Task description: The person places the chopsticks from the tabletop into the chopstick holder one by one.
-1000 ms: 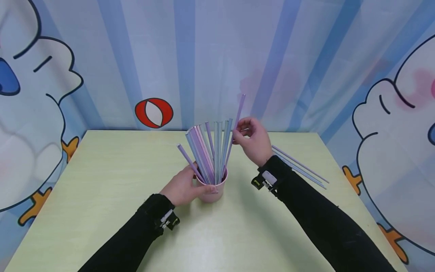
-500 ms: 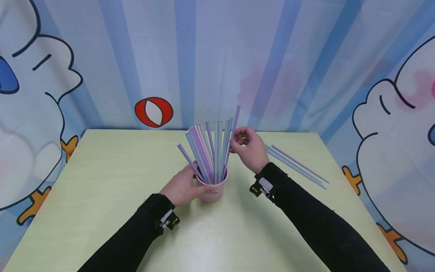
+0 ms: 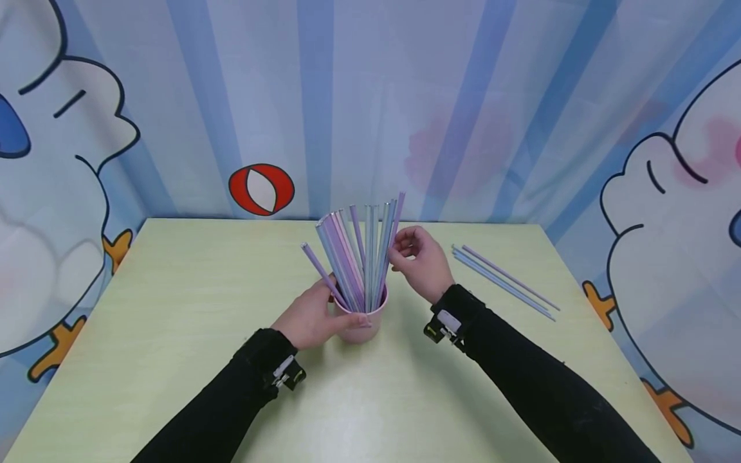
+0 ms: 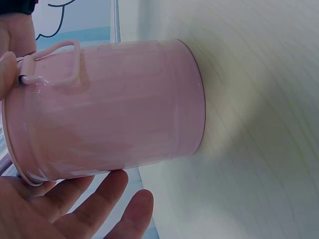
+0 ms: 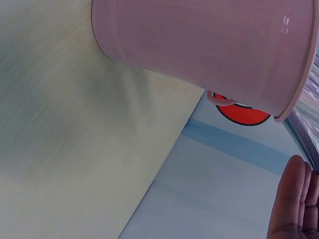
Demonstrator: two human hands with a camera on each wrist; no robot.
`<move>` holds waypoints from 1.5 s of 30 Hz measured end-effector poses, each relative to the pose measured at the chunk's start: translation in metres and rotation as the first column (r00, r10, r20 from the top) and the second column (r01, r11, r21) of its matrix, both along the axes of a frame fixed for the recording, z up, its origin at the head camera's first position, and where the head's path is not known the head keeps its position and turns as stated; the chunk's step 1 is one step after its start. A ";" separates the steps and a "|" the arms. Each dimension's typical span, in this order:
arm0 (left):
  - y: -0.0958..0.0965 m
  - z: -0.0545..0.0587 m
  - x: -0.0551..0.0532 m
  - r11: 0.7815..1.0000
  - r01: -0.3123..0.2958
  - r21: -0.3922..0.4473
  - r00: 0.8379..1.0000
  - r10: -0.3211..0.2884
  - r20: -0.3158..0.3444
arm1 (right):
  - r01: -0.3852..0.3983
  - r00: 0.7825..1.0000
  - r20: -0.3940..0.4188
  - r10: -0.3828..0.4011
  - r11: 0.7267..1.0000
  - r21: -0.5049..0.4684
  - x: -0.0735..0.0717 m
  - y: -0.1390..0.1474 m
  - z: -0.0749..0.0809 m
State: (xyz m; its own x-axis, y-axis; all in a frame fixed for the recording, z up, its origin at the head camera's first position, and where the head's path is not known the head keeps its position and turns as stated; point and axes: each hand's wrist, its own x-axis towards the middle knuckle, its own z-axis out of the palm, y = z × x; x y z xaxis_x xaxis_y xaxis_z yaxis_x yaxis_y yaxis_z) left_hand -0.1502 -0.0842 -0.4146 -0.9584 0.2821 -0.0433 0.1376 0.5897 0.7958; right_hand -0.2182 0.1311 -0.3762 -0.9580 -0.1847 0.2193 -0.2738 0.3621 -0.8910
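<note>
A small pink bucket (image 3: pixel 360 331) stands upright on the table, holding many straws in purple, pink, blue and clear tones. My left hand (image 3: pixel 312 316) grips it from the left, thumb across its front near the rim. The left wrist view shows a looped handle (image 4: pixel 75 59) on the bucket's side and fingers (image 4: pixel 102 199) against its wall. At the bucket's right, my right hand (image 3: pixel 421 262) pinches a purple straw (image 3: pixel 401 207) between thumb and finger; its lower end is inside the bucket. One short-looking purple straw (image 3: pixel 317 265) leans out to the left.
A few loose straws (image 3: pixel 500 283), blue and purple, lie on the pale wooden table (image 3: pixel 191 308) to the right, beside my right forearm. Behind the table's back edge hangs a blue striped cloth (image 3: pixel 370 109) printed with cartoon figures.
My right hand has moved down and slightly left with the purple straw, which now sits lower in the bucket. The left hand and the bucket stay in place.
</note>
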 end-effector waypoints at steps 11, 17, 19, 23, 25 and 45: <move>0.000 0.000 0.000 1.000 0.002 -0.003 1.000 -0.002 -0.006 | -0.006 1.000 0.021 0.006 0.999 0.039 0.004 0.008 -0.004; 0.000 0.000 0.000 1.000 -0.008 -0.003 1.000 0.008 -0.006 | -0.009 0.999 0.049 0.005 0.996 0.088 0.006 0.024 -0.008; 0.000 0.000 0.000 1.000 -0.012 -0.012 1.000 0.012 -0.007 | -0.007 0.998 0.057 0.000 0.992 0.125 0.006 0.031 -0.011; 0.000 0.000 0.000 1.000 -0.016 -0.023 1.000 0.015 -0.013 | -0.006 0.999 0.040 -0.003 0.970 0.242 0.002 0.050 -0.021; 0.000 0.000 0.000 1.000 -0.014 -0.019 1.000 0.014 -0.016 | -0.004 1.000 0.006 0.003 0.945 0.326 -0.002 0.063 -0.028; -0.001 0.000 0.001 1.000 -0.008 -0.004 1.000 0.008 -0.010 | 0.153 0.985 -0.170 -0.013 0.513 0.845 -0.031 0.188 -0.076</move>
State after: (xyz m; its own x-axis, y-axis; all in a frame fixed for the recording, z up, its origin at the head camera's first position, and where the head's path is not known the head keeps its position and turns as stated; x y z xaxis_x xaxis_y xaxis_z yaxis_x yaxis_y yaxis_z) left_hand -0.1495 -0.0847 -0.4146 -0.9611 0.2740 -0.0346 0.1409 0.5944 0.7917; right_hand -0.2492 0.3191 -0.4518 -0.9555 -0.2703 0.1183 -0.2823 0.9541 -0.0999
